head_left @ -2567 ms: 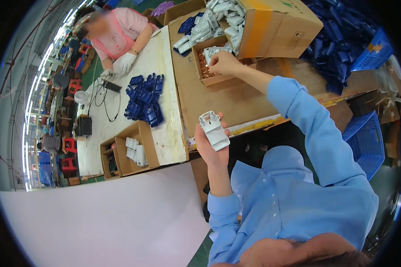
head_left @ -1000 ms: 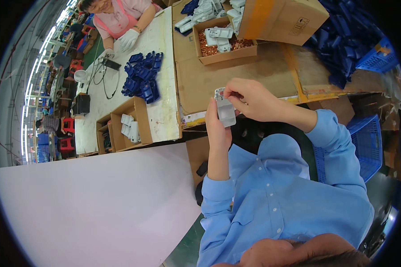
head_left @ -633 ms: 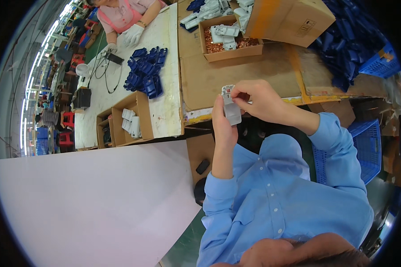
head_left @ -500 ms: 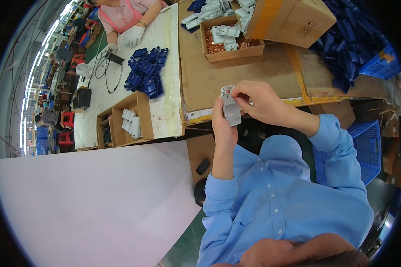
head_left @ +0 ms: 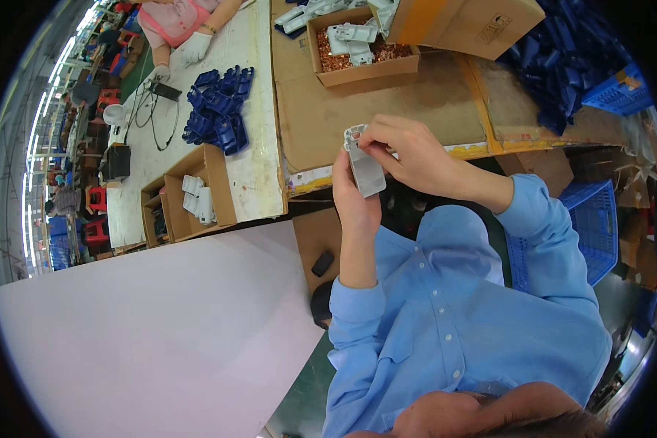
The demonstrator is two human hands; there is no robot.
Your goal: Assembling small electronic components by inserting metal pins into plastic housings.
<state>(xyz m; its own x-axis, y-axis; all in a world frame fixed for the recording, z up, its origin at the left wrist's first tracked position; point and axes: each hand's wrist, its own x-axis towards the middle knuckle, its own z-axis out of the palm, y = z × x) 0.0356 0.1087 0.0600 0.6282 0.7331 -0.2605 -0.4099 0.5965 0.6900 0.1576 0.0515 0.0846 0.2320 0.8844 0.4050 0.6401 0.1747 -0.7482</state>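
Observation:
My left hand holds a small grey-white plastic part upright in front of my chest, at the near edge of the cardboard-covered table. My right hand pinches the top of the same part with its fingertips. Whether a small piece sits between those fingertips cannot be seen. Further back stands an open cardboard box with small copper-coloured pieces and several grey plastic parts in it.
A large closed carton stands behind the box. Blue plastic parts lie on the white table to the left, near a small box of white parts. Another person's gloved hand rests at the far end. A blue crate is at my right.
My right hand came back from the box of copper pieces to the part in my left hand. Both hands have stayed together on the part since one second ago.

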